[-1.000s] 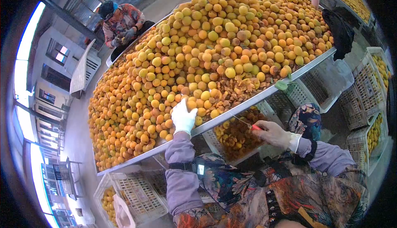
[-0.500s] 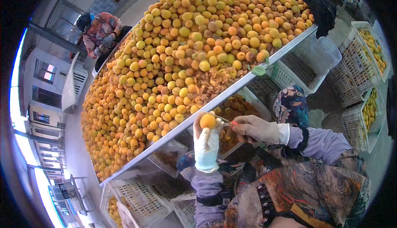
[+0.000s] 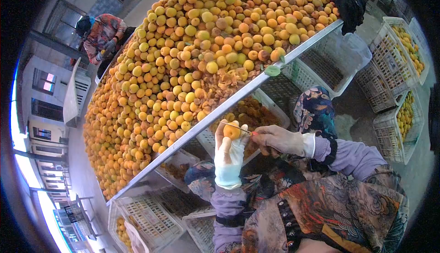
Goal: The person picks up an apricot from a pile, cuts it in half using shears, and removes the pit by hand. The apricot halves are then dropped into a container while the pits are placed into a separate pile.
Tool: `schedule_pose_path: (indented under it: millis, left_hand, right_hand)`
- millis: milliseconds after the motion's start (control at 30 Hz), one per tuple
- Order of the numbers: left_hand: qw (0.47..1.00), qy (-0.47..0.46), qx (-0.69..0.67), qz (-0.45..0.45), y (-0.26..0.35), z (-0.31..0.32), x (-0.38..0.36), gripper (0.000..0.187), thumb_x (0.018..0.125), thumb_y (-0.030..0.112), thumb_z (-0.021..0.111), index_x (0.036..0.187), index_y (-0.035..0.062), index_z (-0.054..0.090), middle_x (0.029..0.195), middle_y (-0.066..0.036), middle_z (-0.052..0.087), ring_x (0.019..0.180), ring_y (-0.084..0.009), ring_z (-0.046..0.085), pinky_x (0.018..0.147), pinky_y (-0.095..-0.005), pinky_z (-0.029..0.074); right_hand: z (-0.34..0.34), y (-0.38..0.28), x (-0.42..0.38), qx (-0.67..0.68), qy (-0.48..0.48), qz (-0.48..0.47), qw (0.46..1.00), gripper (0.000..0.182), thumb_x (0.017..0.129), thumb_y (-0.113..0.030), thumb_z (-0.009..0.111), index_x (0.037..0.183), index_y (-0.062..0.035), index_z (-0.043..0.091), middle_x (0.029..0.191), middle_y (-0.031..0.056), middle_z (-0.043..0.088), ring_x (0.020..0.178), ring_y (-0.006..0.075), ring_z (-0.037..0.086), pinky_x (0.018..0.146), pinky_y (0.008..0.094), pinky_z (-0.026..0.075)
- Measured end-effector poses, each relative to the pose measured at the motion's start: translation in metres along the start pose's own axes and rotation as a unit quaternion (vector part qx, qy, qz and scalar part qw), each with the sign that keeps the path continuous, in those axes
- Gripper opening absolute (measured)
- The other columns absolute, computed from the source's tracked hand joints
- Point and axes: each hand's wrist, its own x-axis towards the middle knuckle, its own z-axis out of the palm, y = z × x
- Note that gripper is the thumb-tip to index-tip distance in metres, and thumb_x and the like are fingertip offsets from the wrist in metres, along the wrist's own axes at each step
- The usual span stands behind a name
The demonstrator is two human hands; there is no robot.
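My left hand, in a white glove, has its fingers wrapped round a yellow-orange apricot. In my gloved right hand is a small knife with a thin blade and a bit of red at the handle; most of the handle is hidden by the fingers. The blade lies across the upper part of the apricot. Both hands are just in front of the sloping metal edge of a table heaped with apricots. Below them stands a crate of dark orange fruit pieces.
The metal table edge runs diagonally before me, with torn fruit scraps beside it. Crates of fruit are stacked at right; another crate stands lower left. A co-worker sits across the pile. A black bag hangs at the table corner.
The blade now crosses the front of the apricot, where before it passed along its top. The camera view has shifted slightly, so the pile and crates appear further left.
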Motion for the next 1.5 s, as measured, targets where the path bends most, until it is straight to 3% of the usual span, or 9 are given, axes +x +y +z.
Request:
schedule_pose_path:
  millis: [500,800,1100,1167,1367,1500]
  left_hand:
    - [0.999,0.042,-0.015,0.015,-0.013,-0.001,0.005,0.053,0.088,0.012,0.054,0.135,0.0068,0.031,0.133,-0.013,0.04,0.122,-0.0294,0.042,0.1,-0.0404,0.037]
    - [0.998,0.054,0.003,0.021,-0.015,-0.003,0.007,0.054,0.087,0.007,0.054,0.134,0.0064,0.029,0.134,-0.015,0.039,0.122,-0.0284,0.042,0.101,-0.0408,0.037]
    - [0.993,0.033,0.091,0.07,-0.014,0.001,0.009,0.051,0.091,0.019,0.052,0.135,0.0022,0.032,0.131,-0.014,0.045,0.119,-0.0272,0.046,0.101,-0.0402,0.037]
    - [0.989,0.03,0.129,0.068,-0.014,0.001,0.01,0.049,0.092,0.021,0.051,0.133,0.0012,0.034,0.129,-0.014,0.047,0.119,-0.0267,0.047,0.1,-0.0382,0.038]
    - [0.971,0.065,0.22,0.069,-0.013,-0.002,0.015,0.05,0.094,0.035,0.046,0.129,-0.0001,0.037,0.123,-0.015,0.051,0.111,-0.0268,0.053,0.099,-0.0374,0.039]
    - [0.978,0.055,0.185,0.073,-0.019,0.003,0.017,0.055,0.094,0.042,0.041,0.129,0.0005,0.037,0.121,-0.016,0.053,0.108,-0.0274,0.054,0.097,-0.0376,0.04]
  right_hand:
    - [0.006,-0.004,0.0,-0.001,0.009,0.018,1.0,0.026,0.094,-0.036,0.044,0.091,-0.0115,0.052,0.062,-0.0028,0.05,0.046,0.005,0.043,0.039,0.0195,0.035]
    - [0.007,-0.008,-0.002,0.012,-0.016,0.044,0.999,0.035,0.095,-0.04,0.039,0.093,-0.0089,0.054,0.06,-0.0023,0.05,0.045,0.0045,0.042,0.04,0.0184,0.033]
    - [0.013,0.003,0.005,0.017,-0.027,0.008,0.999,0.03,0.095,-0.039,0.039,0.095,-0.0123,0.052,0.057,-0.0028,0.046,0.044,0.006,0.04,0.037,0.0211,0.032]
    - [0.018,0.011,0.009,0.035,0.018,-0.055,0.998,0.03,0.095,-0.039,0.04,0.092,-0.0115,0.052,0.059,-0.0036,0.044,0.046,0.0059,0.04,0.04,0.0214,0.033]
    - [0.014,-0.015,0.006,-0.002,-0.004,0.028,1.0,0.029,0.095,-0.035,0.041,0.093,-0.0089,0.054,0.061,-0.0045,0.042,0.049,0.0064,0.04,0.042,0.0216,0.033]
    - [0.021,-0.003,0.012,0.015,0.022,-0.029,0.999,0.036,0.096,-0.042,0.037,0.092,-0.0097,0.052,0.058,-0.0017,0.044,0.047,0.0072,0.04,0.042,0.0214,0.031]
